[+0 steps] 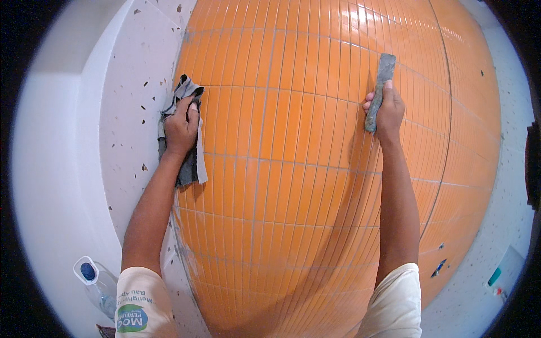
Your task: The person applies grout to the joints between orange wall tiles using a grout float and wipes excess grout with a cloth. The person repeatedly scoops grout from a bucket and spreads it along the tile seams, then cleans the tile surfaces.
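Upright orange tiles (pixel 287 124) with narrow vertical joints and grey grout lines fill the middle of the head view. At their left edge my left hand (pixel 181 127) is closed around a crumpled grey cloth (pixel 187 172), which hangs below my fingers along the corner. My right hand (pixel 390 115), raised at the upper right, grips a flat, bar-shaped grey pad (pixel 385 65); its exact kind cannot be made out. The pad stands nearly upright against or close to the tiles, my thumb along its near side. My right arm throws a long shadow downward.
A pale speckled strip (pixel 129 112) borders the tiles on the left, beside a white surface (pixel 56 146). A clear plastic container (pixel 101 290) is at the lower left. Small dark openings (pixel 439 267) break the tiles at the lower right, and a pale speckled surface (pixel 479 248) lies beyond.
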Tool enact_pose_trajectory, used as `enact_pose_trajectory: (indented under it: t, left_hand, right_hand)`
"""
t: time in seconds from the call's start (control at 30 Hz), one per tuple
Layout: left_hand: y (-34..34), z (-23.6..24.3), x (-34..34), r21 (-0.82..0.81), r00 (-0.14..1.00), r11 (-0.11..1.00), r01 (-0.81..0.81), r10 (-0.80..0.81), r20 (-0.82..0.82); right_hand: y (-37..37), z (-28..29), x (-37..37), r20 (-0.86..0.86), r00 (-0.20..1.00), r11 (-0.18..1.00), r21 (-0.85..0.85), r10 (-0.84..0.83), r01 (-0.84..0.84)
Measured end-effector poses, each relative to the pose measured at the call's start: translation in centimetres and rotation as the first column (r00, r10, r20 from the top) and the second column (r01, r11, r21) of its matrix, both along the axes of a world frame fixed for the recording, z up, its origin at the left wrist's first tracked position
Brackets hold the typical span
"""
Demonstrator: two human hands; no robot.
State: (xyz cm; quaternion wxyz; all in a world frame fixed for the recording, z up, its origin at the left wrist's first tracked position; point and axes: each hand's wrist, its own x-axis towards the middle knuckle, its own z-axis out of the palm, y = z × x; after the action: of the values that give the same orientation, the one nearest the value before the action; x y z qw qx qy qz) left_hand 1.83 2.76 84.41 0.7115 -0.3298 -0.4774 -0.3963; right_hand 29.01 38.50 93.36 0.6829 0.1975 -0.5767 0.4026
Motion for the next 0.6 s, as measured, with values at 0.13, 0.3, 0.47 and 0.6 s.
enact_pose_trajectory:
  t: [0.13, 0.3, 0.47, 0.6]
  left_hand:
    - [-0.1, -0.1, -0.4, -0.006, 0.999, 1.000, 0.031, -0.031, -0.012]
    - [0.3, -0.1, 0.3, 0.007, 0.999, 0.999, 0.033, -0.033, 0.026]
    - [0.0, -0.4, 0.1, 0.003, 1.000, 1.000, 0.007, -0.007, 0.010]
    - [0.0, -0.4, 0.3, 0.011, 0.999, 0.999, 0.045, -0.045, 0.013]
  right_hand:
    - [-0.3, 0.0, -0.1, -0.002, 1.000, 1.000, 0.008, 0.023, -0.023]
    - [-1.4, 1.0, 0.8, 0.144, 0.985, 0.993, 0.075, -0.100, 0.090]
    - [-10.0, 2.8, 0.3, 0.309, 0.901, 0.916, 0.354, -0.303, 0.187]
    - [-16.6, 5.6, -1.4, 0.368, 0.815, 0.830, 0.510, -0.447, 0.225]
